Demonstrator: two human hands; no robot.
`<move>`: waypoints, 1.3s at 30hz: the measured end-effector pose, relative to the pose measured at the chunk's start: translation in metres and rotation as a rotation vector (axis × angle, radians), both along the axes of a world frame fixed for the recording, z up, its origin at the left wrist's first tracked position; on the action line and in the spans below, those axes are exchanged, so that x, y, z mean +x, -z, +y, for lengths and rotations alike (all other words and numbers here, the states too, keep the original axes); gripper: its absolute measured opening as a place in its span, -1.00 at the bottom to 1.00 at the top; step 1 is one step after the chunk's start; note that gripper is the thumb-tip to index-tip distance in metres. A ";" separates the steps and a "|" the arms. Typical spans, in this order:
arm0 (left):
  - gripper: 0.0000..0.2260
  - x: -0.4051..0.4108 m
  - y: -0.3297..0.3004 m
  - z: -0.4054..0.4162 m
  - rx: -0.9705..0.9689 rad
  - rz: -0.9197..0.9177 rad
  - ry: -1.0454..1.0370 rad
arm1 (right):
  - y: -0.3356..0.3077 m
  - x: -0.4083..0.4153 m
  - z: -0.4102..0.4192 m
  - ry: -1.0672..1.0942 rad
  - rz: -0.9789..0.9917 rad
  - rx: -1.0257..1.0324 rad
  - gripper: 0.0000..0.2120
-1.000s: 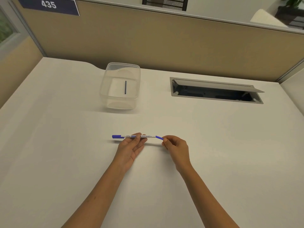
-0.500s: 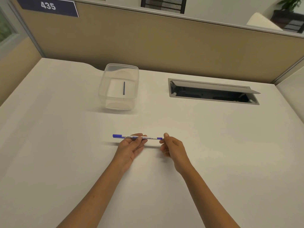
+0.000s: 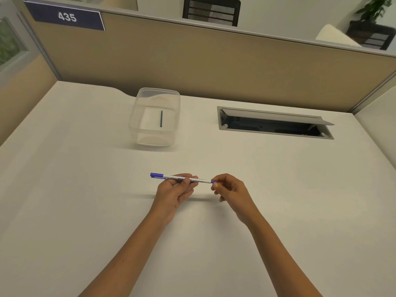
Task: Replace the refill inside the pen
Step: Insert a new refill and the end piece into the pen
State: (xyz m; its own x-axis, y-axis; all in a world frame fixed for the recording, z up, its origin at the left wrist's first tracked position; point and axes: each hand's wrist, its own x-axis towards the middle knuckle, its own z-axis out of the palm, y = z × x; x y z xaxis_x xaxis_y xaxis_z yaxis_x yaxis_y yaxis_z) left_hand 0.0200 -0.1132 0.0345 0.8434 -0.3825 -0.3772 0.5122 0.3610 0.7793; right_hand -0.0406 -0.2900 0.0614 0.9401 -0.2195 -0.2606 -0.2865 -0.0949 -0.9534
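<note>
A slim white pen (image 3: 202, 180) with a blue cap on its left end and a blue end piece on its right is held level above the desk. My left hand (image 3: 174, 190) grips its middle between thumb and fingers. My right hand (image 3: 230, 190) pinches the blue right end (image 3: 213, 182). A thin dark refill (image 3: 161, 118) lies inside a clear plastic box (image 3: 137, 116) farther back on the desk.
The white desk (image 3: 85, 200) is bounded at the back by a tan partition (image 3: 214, 67). An open cable hatch (image 3: 274, 123) with a raised flap is sunk into the desk at the back right. A label reading 435 (image 3: 66, 17) hangs top left.
The blue end piece, angled off the pen's right end one second ago, now sits in line with the barrel. My right hand stays pinched on it; the left hand holds steady.
</note>
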 end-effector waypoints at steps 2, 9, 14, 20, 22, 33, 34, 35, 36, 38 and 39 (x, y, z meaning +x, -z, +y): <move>-0.88 0.002 -0.003 0.002 -0.001 -0.014 -0.002 | -0.006 0.001 -0.003 -0.021 0.051 -0.001 -0.87; -0.89 0.002 -0.013 -0.001 0.008 -0.046 -0.012 | -0.016 0.006 -0.002 -0.002 0.048 -0.071 -0.80; -0.88 0.001 -0.015 -0.003 -0.010 -0.028 -0.039 | -0.021 0.007 0.000 -0.005 -0.071 -0.159 -0.93; -0.89 0.004 -0.018 -0.003 -0.034 -0.028 -0.044 | -0.027 0.009 0.000 -0.038 0.070 -0.081 -0.70; -0.89 0.003 -0.018 -0.004 -0.030 -0.033 -0.044 | -0.026 0.009 0.000 -0.038 0.059 -0.071 -0.71; -0.89 0.004 -0.018 -0.004 -0.025 -0.043 -0.051 | -0.025 0.008 0.004 -0.020 -0.088 -0.232 -0.88; -0.89 0.004 -0.018 -0.004 -0.027 -0.046 -0.050 | -0.026 0.008 0.004 -0.031 -0.037 -0.185 -0.81; -0.89 0.004 -0.018 -0.004 -0.028 -0.049 -0.049 | -0.026 0.008 0.004 -0.039 0.010 -0.135 -0.74; -0.89 0.004 -0.018 -0.004 -0.027 -0.052 -0.047 | -0.026 0.008 0.004 -0.040 0.038 -0.097 -0.70; -0.90 0.004 -0.018 -0.004 -0.025 -0.057 -0.046 | -0.025 0.008 0.006 -0.013 0.033 -0.089 -0.72; -0.90 0.004 -0.018 -0.004 -0.024 -0.058 -0.050 | -0.025 0.008 0.007 0.004 0.009 -0.121 -0.75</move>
